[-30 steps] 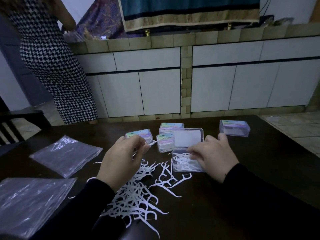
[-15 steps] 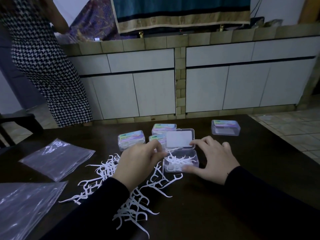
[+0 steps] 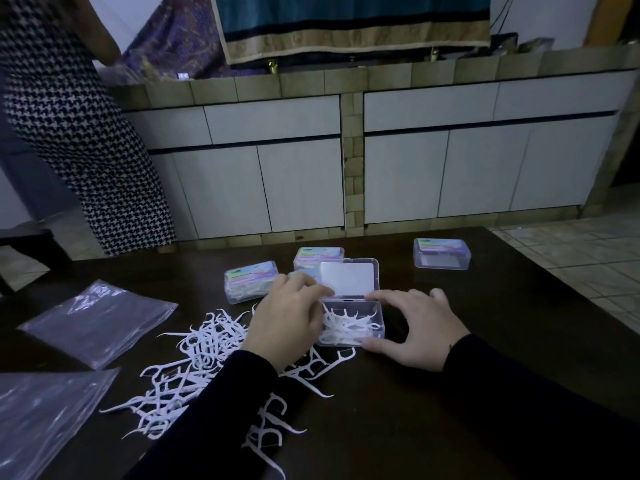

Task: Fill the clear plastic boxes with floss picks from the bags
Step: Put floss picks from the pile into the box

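Observation:
An open clear box [image 3: 378, 311] sits mid-table, its lid [image 3: 348, 278] standing up behind it and white floss picks [image 3: 346, 325] lying inside. My right hand [image 3: 415, 327] grips the box's right end, thumb at the front corner and index finger at the back rim. My left hand [image 3: 287, 320] lies against the box's left edge with bent fingers reaching its back-left corner; whether it pinches a pick is hidden. A loose pile of floss picks [image 3: 201, 355] spreads left of the box and under my left forearm.
Two closed labelled boxes [image 3: 251, 280] [image 3: 318, 258] stand behind my left hand, a third [image 3: 441, 252] at the back right. Two flat plastic bags [image 3: 97, 320] [image 3: 41, 420] lie at the left. A person in a checked dress [image 3: 69, 126] stands beyond the table's far left.
My left hand has moved right from above the pile to the box's left edge. My right hand shifted from over the box to its right end.

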Available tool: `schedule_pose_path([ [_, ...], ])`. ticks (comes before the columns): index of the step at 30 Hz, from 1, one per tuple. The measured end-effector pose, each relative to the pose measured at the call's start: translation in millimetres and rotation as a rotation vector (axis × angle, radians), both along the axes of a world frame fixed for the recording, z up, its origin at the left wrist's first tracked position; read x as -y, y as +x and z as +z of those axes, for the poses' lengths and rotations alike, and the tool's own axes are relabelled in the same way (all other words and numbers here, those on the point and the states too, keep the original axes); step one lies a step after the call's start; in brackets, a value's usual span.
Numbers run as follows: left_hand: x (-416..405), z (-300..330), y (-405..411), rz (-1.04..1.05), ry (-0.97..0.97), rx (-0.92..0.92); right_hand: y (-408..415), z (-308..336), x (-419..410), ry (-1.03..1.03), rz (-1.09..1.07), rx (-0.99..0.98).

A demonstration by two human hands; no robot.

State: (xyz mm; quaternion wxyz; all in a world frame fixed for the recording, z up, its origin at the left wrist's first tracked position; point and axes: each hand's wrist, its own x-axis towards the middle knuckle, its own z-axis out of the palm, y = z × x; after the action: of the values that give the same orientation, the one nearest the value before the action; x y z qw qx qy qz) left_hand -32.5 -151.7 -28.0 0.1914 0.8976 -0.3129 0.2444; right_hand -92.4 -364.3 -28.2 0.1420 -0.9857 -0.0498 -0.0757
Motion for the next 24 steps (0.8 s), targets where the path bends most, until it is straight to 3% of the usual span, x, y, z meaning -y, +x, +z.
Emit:
schedule_pose_path([
  [5,0,-1,-2,-0.062,0.061,-0.082,0,0,-1,-0.003,-0.008,-0.001],
  [9,-6,2,0,-0.021,0.027,-0.043,-1,0,-1,0.004,-0.008,-0.001],
  [15,-10,11,-2,0.038,-0.004,-0.327,-2,1,-3,-0.002,-0.012,-0.001],
  [20,-4,17,-8,-0.01,0.107,-0.163,-3,1,-3,0.002,-0.008,0.014],
  [24,6,21,-19,0.002,0.229,-0.19,-4,2,-3,0.002,0.0,0.015],
])
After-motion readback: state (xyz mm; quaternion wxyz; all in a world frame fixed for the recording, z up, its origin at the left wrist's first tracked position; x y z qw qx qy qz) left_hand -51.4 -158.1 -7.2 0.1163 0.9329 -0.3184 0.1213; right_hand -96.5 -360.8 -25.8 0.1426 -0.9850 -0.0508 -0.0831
